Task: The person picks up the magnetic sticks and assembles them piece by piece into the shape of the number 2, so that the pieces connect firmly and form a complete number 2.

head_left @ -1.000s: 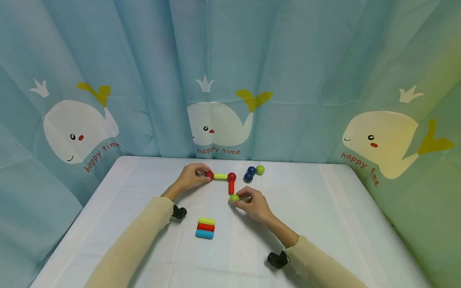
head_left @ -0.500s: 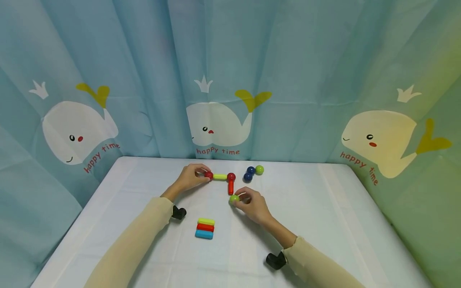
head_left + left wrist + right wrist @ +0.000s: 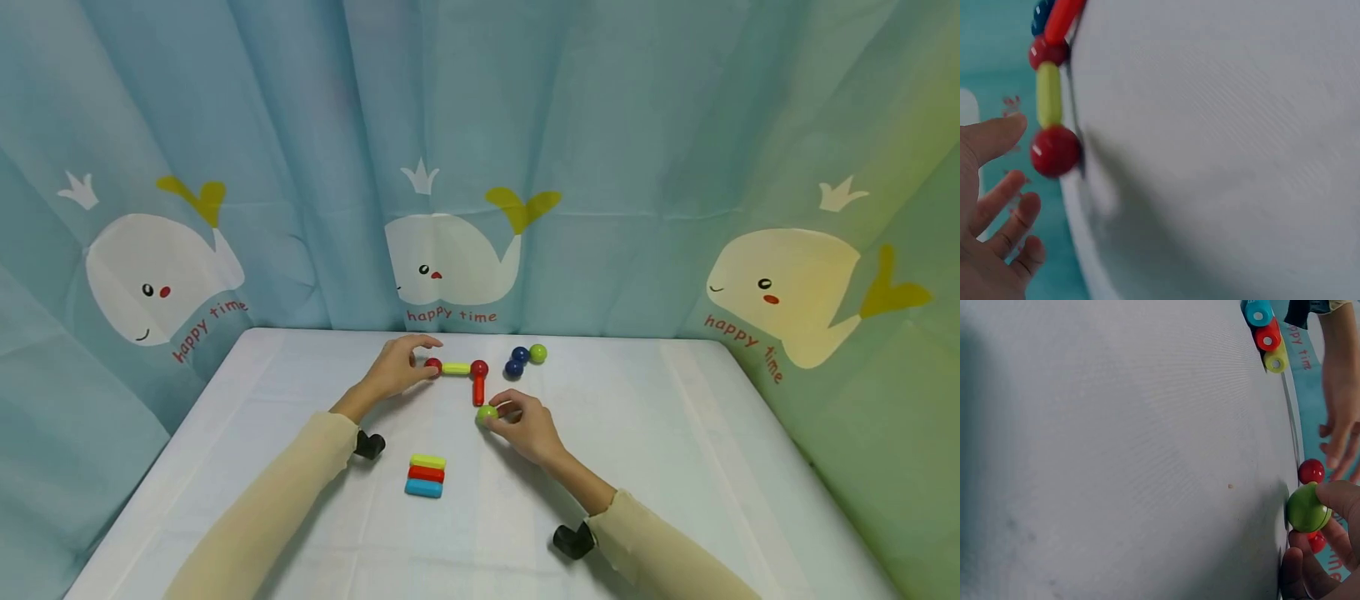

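Green ball point(image 3: 487, 415) is sitting on the desk point(image 3: 660, 467) at the near end of the red rod point(image 3: 478, 391); whether ball and rod are touching, cannot tell. Right grip point(image 3: 527, 427) is grasping this ball, pinching it between thumb and fingers. Left grip point(image 3: 392, 369) is holding nothing: released, fingers spreading apart, thumb hovering just beside the left red ball point(image 3: 432, 364), with the left wrist view showing a gap there.

From that red ball, the yellow rod point(image 3: 456, 369) is running right to the corner red ball point(image 3: 479, 368), and the red rod is running from there toward the person, so the pieces are forming an L.

Right of the corner, upper blue ball point(image 3: 520, 355), lower blue ball point(image 3: 513, 369) and second green ball point(image 3: 537, 354) are lying in a tight cluster.

Nearer the person, three rods are lying flat side by side: loose yellow rod point(image 3: 427, 461), loose red rod point(image 3: 426, 474), blue rod point(image 3: 423, 488), the blue one lying closest. All loose pieces are resting directly on the desk.

Behind, a blue curtain point(image 3: 615, 167) with whale prints is hanging.
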Tool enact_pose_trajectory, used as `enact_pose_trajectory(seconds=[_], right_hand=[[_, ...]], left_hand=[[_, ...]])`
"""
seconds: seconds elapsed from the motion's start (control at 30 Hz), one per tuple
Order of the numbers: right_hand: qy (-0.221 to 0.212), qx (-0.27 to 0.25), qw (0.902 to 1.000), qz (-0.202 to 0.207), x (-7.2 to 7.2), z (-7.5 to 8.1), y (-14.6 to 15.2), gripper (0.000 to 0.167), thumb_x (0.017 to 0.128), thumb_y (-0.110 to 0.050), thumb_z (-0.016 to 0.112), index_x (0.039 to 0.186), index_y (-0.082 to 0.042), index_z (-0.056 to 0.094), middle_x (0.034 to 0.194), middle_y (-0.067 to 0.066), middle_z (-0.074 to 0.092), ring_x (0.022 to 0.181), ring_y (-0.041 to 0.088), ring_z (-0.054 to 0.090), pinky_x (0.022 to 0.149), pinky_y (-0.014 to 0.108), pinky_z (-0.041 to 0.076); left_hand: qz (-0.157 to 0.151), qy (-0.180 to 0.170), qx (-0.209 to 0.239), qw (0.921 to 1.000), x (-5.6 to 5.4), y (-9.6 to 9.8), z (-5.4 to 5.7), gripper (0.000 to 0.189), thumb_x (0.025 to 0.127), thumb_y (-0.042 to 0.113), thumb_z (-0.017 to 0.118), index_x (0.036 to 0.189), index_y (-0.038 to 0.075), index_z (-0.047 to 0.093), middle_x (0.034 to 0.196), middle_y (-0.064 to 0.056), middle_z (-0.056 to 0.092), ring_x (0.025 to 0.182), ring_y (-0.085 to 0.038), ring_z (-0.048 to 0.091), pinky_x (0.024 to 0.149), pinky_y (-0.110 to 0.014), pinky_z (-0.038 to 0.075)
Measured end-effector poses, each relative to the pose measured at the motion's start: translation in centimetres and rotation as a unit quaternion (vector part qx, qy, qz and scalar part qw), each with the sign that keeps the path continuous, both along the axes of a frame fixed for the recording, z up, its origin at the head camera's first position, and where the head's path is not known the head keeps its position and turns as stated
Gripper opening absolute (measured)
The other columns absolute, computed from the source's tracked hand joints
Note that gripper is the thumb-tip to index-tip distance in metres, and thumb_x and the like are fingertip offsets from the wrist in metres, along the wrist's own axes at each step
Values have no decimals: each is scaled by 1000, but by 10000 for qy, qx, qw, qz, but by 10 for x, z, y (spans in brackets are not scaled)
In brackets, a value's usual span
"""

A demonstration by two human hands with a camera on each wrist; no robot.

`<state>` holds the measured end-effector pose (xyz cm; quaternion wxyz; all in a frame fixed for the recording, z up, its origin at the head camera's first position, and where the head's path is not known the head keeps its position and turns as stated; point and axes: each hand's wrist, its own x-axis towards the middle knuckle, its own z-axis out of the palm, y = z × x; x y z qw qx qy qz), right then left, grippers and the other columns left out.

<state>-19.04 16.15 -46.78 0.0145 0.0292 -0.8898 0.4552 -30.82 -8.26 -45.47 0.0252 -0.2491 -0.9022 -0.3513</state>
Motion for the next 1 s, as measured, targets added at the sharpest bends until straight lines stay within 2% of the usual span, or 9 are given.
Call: enact_pose_trajectory(seconds=[0.1,0.17,0.23,0.33,0.43,0.5,0.63,0.83,1.0], right_hand=[[-11,10,10000,11,0,0,1,21,79,-24,76,98,-21,66,89,2,69,75,15,59,61,26,48],[-6,2,10000,11,0,1,1,21,79,-24,76,98,-21,66,89,2,69,75,15,59,61,26,48],[43,-7,10000,47,0,2,1,21,80,-22,75,99,-19,66,89,3,69,74,15,59,61,26,48],[85,-20,9999,108,1,2,1,21,80,-20,75,99,-18,66,90,3,70,74,15,58,62,26,48],[56,-15,9999,142,2,2,1,21,80,-21,75,99,-18,66,91,4,70,74,15,58,64,26,48],[38,14,9999,148,3,2,2,21,81,-21,74,100,-18,66,92,3,70,75,15,58,65,26,48],[17,27,9999,162,4,2,2,21,81,-21,75,100,-18,65,91,4,70,75,14,59,65,26,48],[17,-24,9998,205,5,3,3,21,81,-20,74,100,-16,65,90,5,70,74,15,59,63,27,48],[91,-19,9996,252,4,1,4,21,81,-19,74,100,-16,65,90,5,70,74,14,59,63,26,47]], left_hand=[[-370,385,-164,9984,4,10,9,41,82,20,74,121,21,63,120,-3,64,80,-23,55,69,-29,46],[-701,466,-262,9961,6,18,14,40,82,20,74,120,21,63,116,-4,66,80,-24,58,70,-29,47],[-963,321,-380,9941,8,26,17,39,82,21,73,120,21,62,111,-6,68,78,-22,59,70,-29,49],[-1229,-110,-483,9912,11,35,18,39,83,21,72,120,21,62,109,-6,68,82,-21,62,74,-31,51],[-1357,-405,-590,9882,14,42,15,38,84,21,72,120,20,63,110,-5,68,91,-22,63,79,-34,52],[-1469,-477,-618,9861,15,45,13,37,83,20,72,119,18,63,111,-5,68,95,-24,64,81,-35,52],[-1599,-461,-780,9830,17,50,11,33,84,20,72,116,17,65,105,-4,70,93,-22,64,81,-36,51],[-1680,-497,-1113,9782,17,55,8,32,83,22,71,115,17,66,100,-1,70,94,-19,56,88,-41,37],[-1724,-544,-1079,9776,18,57,7,31,83,21,72,114,16,68,99,0,69,93,-22,54,86,-40,39]])
